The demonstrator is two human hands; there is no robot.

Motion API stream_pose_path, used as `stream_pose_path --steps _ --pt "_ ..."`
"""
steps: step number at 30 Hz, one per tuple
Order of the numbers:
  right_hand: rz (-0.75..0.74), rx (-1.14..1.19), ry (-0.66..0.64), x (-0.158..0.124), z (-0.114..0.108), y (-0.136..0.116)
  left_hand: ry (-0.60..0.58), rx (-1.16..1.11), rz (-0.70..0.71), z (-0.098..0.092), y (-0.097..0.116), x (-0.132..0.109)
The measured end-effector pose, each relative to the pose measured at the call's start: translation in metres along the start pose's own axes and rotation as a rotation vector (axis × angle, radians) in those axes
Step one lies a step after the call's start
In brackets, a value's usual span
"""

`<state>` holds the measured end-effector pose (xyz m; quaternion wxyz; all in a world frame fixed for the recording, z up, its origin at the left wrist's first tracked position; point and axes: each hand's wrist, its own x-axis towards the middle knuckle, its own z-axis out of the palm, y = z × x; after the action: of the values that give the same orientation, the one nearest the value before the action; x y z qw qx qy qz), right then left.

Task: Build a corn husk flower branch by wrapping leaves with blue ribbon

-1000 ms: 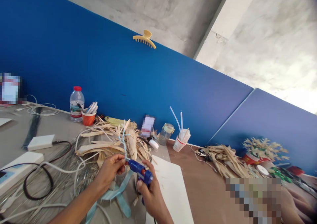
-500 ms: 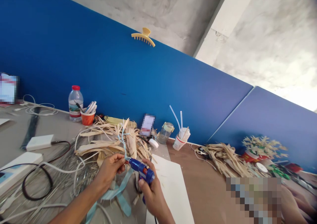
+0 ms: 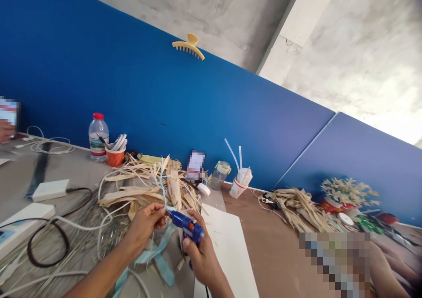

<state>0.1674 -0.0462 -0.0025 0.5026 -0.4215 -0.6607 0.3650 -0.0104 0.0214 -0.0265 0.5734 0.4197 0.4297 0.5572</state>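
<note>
My left hand (image 3: pixel 149 221) pinches the lower end of a thin stem (image 3: pixel 162 188) wrapped in light blue tape, with pale husk pieces at its tips. A blue glue gun (image 3: pixel 187 226) is gripped in my right hand (image 3: pixel 203 249). Its nozzle meets the stem right beside my left fingertips; whether glue comes out is too small to see. A light blue strip of tape (image 3: pixel 161 249) hangs below my hands. Dry corn husks (image 3: pixel 132 197) lie heaped behind them.
A white board (image 3: pixel 227 249) lies right of my hands. Farther back stand a bottle (image 3: pixel 98 137), an orange cup (image 3: pixel 115 157), a jar (image 3: pixel 220 175) and a paper cup of glue sticks (image 3: pixel 239 188). Cables and a power strip (image 3: pixel 26 223) cover the left. Another person's hand (image 3: pixel 392 267) shows at right.
My hands keep nearly the same pose, with the glue gun still against the stem. At the far left, another person's hand has appeared by the phone. The view has shifted slightly.
</note>
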Motion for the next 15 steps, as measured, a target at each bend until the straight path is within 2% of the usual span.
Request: stream_pose_path --steps 5,15 --pt "0.024 0.052 -0.025 0.0010 0.0005 -0.0034 -0.009 -0.017 -0.001 -0.0022 -0.0035 0.0007" --pt "0.026 -0.008 -0.016 0.0019 -0.0024 -0.0023 -0.016 0.001 -0.009 0.0004 -0.0044 0.0000"
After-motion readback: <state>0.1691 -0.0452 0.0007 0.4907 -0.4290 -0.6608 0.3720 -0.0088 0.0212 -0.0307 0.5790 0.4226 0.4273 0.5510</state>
